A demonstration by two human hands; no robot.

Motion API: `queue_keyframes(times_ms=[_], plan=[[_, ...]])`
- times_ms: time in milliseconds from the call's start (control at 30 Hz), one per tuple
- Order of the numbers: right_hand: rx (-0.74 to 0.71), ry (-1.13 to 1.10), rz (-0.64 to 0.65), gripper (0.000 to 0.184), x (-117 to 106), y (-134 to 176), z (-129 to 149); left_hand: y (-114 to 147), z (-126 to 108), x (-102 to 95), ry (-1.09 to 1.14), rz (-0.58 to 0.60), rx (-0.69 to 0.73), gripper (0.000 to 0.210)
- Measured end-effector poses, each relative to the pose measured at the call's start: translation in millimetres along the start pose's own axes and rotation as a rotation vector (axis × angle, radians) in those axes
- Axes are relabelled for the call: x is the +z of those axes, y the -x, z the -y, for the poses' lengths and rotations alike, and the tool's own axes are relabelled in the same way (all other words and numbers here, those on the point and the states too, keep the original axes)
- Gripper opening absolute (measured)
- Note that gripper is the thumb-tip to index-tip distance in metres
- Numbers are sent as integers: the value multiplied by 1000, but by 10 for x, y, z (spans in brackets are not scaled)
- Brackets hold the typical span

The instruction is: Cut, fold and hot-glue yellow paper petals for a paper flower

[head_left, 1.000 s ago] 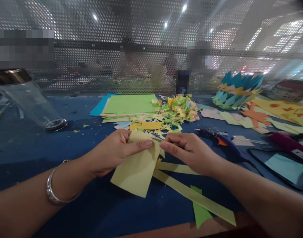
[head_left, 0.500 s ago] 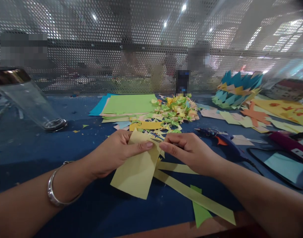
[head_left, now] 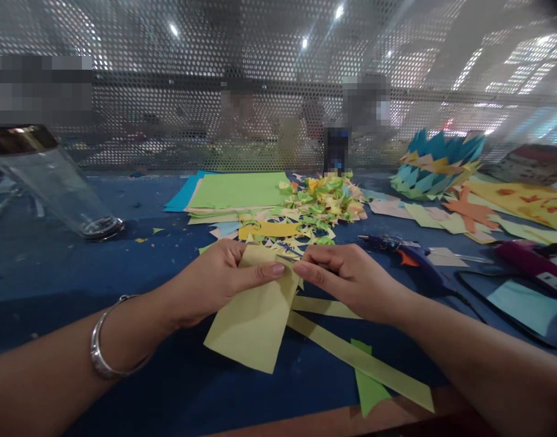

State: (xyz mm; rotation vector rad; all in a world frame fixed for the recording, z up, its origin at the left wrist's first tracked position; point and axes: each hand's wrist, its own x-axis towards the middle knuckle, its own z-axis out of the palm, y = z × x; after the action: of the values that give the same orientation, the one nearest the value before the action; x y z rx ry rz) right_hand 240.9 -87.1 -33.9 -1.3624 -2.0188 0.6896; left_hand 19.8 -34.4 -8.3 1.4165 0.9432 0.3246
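My left hand (head_left: 219, 279) pinches a pale yellow sheet of paper (head_left: 251, 328) near its top, thumb flat on the face. The sheet hangs tilted, its lower corner toward me. Closed around a small pair of scissors is my right hand (head_left: 346, 273); their thin metal blades (head_left: 285, 258) reach the paper's upper right edge, while the handles are hidden by the fingers. Below the right hand lie pale yellow paper strips (head_left: 364, 358), one crossing a green paper scrap (head_left: 368, 382).
Beyond the hands are stacked coloured sheets (head_left: 242, 189) and a heap of curled paper pieces (head_left: 335, 197). A glass bottle (head_left: 64, 188) stands at left. To the right lie a blue glue gun (head_left: 415, 261), a purple power strip (head_left: 528, 261) and a blue paper crown (head_left: 437, 164).
The top of the yellow sheet has turned slightly, and its lower edge sits a little lower and to the right. Both hands keep their grips with barely any movement.
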Motion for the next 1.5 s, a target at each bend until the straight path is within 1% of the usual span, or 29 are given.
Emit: queue_keyframes(times_ms=[333, 500, 667, 833, 967, 1200, 1333, 1500], plan=[[-22, -1, -10, 39, 8, -5, 11, -16, 41, -8, 31, 56, -9, 30], [-12, 7, 4, 41, 14, -12, 11, -39, 47, 3, 60, 78, -23, 28], [-29, 1, 0, 38, 11, 5, 16, -16, 44, 3, 66, 113, -18, 28], [-21, -15, -6, 43, 1, 6, 17, 1, 31, -26, 135, 69, 33, 24], [-28, -6, -10, 43, -6, 2, 5, -26, 21, -39, 180, 70, 17, 23], [-26, -8, -20, 43, -2, 8, -13, -27, 11, -20, 158, 49, 13, 21], [-21, 0, -4, 43, -3, 4, -1, -22, 37, -13, 119, 55, 26, 23], [-26, 18, -12, 43, 0, -1, -3, -43, 55, -7, 130, 75, 34, 23]])
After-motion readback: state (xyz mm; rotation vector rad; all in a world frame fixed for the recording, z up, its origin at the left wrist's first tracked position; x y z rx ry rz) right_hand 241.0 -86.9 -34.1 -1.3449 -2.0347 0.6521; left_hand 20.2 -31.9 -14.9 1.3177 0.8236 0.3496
